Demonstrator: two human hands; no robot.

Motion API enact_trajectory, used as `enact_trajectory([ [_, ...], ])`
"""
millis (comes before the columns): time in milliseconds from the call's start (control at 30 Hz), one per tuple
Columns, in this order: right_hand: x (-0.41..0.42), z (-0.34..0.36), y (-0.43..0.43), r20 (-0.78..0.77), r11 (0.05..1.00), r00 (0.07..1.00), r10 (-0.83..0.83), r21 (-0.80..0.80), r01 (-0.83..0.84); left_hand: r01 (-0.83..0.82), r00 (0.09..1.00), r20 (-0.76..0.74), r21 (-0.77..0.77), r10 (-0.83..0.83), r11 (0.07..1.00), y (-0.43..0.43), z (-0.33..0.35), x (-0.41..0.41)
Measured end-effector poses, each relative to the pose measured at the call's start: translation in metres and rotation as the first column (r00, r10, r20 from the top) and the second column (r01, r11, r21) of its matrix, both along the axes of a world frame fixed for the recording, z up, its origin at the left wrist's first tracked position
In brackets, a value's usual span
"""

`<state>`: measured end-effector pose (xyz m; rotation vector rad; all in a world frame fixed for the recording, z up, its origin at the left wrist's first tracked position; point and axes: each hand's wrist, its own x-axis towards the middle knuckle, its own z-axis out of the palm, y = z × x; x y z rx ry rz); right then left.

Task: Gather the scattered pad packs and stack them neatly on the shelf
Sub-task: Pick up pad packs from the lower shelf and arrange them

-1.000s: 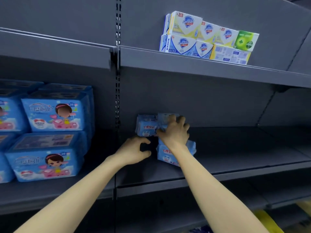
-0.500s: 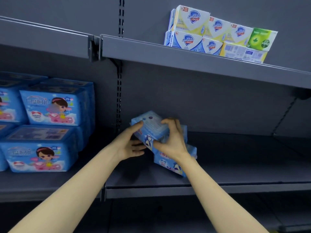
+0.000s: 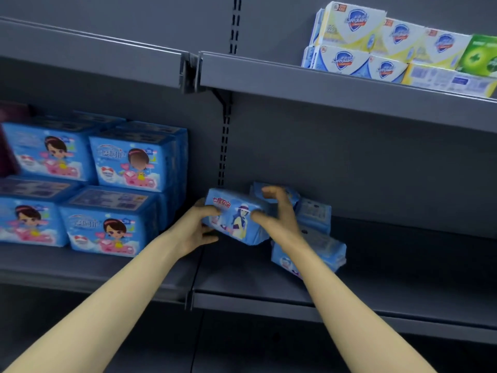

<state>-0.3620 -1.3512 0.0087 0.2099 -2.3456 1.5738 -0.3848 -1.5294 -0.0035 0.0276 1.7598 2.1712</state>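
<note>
A blue pad pack (image 3: 236, 219) with a printed figure in a hat is held tilted just above the grey shelf (image 3: 390, 267), near its left end. My left hand (image 3: 195, 230) grips its left end, and my right hand (image 3: 279, 214) grips its right end with the thumb on the front. Behind my right hand stands another blue pack (image 3: 314, 214) against the back wall, with a further one (image 3: 274, 191) partly hidden behind my fingers. One more blue pack (image 3: 320, 251) lies tilted on the shelf to the right of my right forearm.
Large blue boxes (image 3: 113, 189) with a cartoon girl are stacked in two layers on the left shelf bay. Soap packs (image 3: 390, 44) sit on the upper shelf at the right. A slotted upright (image 3: 224, 146) divides the two bays.
The pack in both hands has turned so its printed front faces me and sits a little lower and more level. The camera view shifted, showing more of the left shelf bay.
</note>
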Motion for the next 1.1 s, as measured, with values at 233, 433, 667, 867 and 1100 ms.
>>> enact_trajectory([
  [233, -0.018, -0.002, -0.006, 0.307, 0.936, 0.949, 0.067, -0.348, 0.046, 0.198, 0.926, -0.260, -0.282, -0.273, 0.939, -0.034, -0.011, -0.003],
  [433, -0.025, -0.001, -0.014, 0.507, 0.900, 0.850, 0.145, -0.425, 0.099, 0.068, 0.922, -0.346, -0.298, -0.174, 0.952, -0.037, -0.012, -0.003],
  [667, -0.028, -0.012, -0.020, 0.514, 0.870, 0.830, 0.218, -0.488, 0.073, -0.027, 0.945, -0.315, -0.342, -0.087, 0.939, -0.039, -0.019, -0.002],
  [867, -0.011, -0.011, -0.020, 0.357, 0.955, 0.894, 0.273, -0.214, -0.206, -0.122, 0.950, -0.312, -0.375, -0.002, 0.919, -0.039, -0.023, -0.008],
  [1100, -0.021, -0.033, -0.051, 0.176, 0.949, 0.984, -0.005, 0.310, -0.051, -0.315, 0.884, -0.465, -0.661, -0.043, 0.682, -0.035, -0.027, -0.014],
])
